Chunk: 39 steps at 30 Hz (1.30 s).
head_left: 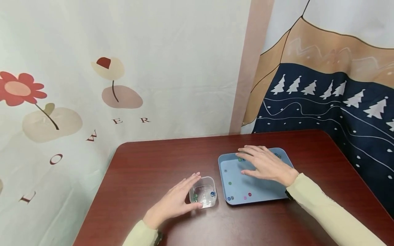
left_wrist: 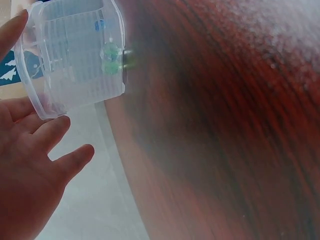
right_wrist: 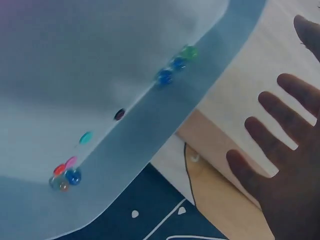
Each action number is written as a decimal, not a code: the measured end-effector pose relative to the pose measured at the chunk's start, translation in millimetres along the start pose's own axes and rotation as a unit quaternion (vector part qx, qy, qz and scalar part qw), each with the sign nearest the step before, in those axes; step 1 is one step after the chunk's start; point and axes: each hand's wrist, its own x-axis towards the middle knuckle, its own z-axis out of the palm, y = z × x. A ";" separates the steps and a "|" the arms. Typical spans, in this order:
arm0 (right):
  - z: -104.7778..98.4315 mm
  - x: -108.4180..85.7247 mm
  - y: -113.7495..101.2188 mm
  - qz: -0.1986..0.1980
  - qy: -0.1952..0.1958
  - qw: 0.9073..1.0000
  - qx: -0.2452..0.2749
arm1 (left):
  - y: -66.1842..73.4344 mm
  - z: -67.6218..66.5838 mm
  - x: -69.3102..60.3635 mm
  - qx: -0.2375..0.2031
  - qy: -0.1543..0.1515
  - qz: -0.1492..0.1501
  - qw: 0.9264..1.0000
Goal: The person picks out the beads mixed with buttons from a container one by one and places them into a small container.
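Clear plastic makes up the small container (head_left: 208, 204) at the lower centre of the frame, held between thumb and fingers of the left hand (head_left: 175, 201), a blue bead (head_left: 212, 193) inside. Just right of it, the right hand (head_left: 264, 164), released, fingers apart, hangs over a blue tray (head_left: 264, 191) of coloured beads (head_left: 250, 194).

hands (head_left: 173, 203) (head_left: 266, 164) apart, thumbs (head_left: 250, 173) splayed, forearms (head_left: 329, 208) angled inward
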 end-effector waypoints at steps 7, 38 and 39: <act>3.9 4.1 6.1 -0.013 -0.024 1.000 0.011 | 1.0 0.6 -1.7 -0.006 -0.003 -0.003 1.000; 32.8 7.8 18.7 -0.005 -0.059 0.998 0.023 | 5.0 -0.8 -4.2 -0.015 -0.005 -0.009 1.000; 32.9 9.0 19.1 -0.009 -0.057 0.998 0.020 | 5.1 -1.3 -3.7 -0.016 -0.005 -0.009 1.000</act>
